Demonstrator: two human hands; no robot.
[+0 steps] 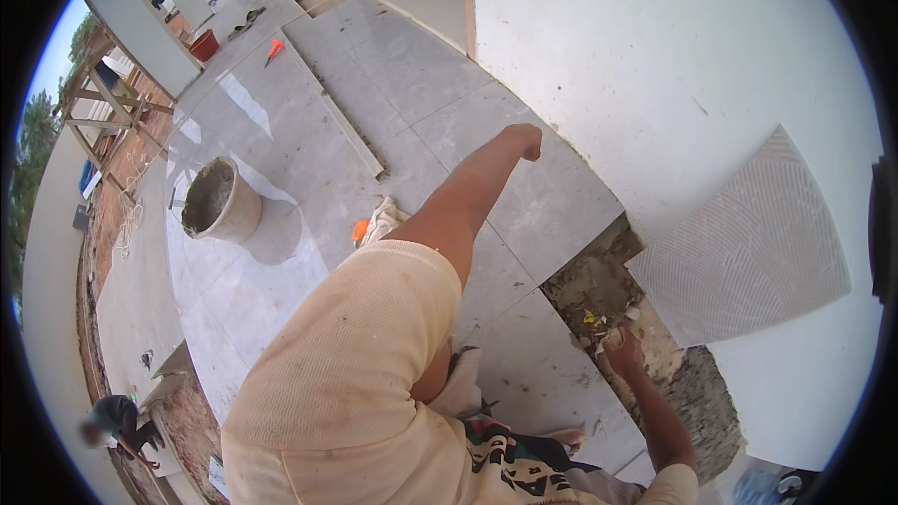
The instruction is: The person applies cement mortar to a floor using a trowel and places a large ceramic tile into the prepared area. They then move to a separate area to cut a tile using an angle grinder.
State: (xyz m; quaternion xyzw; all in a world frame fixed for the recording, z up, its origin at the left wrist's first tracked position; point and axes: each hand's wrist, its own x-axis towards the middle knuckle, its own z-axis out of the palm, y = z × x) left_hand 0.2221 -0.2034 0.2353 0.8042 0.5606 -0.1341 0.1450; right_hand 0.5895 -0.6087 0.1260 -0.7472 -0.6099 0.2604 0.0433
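Note:
My left arm stretches across the laid grey tiles (571, 210). At its end my left hand (526, 140) is curled into a fist near the base of the white wall, with nothing visible in it. Down in the uncovered strip of rough mortar (599, 271) beside the tiles, my right hand (624, 351) has its fingers closed. Whatever they grip is too small or hidden to make out. Small yellow bits (589, 317) and pale crumbs lie just beyond those fingers. Right of the strip, a loose tile (748, 248) leans against the wall, its ridged face showing.
A bucket of mortar (234, 210) stands left on the tiles. Farther off lie a long straight bar (337, 117) and an orange-handled tool (274, 51). A cloth (383, 220) lies by my left arm. Another person (122, 425) bends at the lower left. A reddish tub (204, 46) stands far back.

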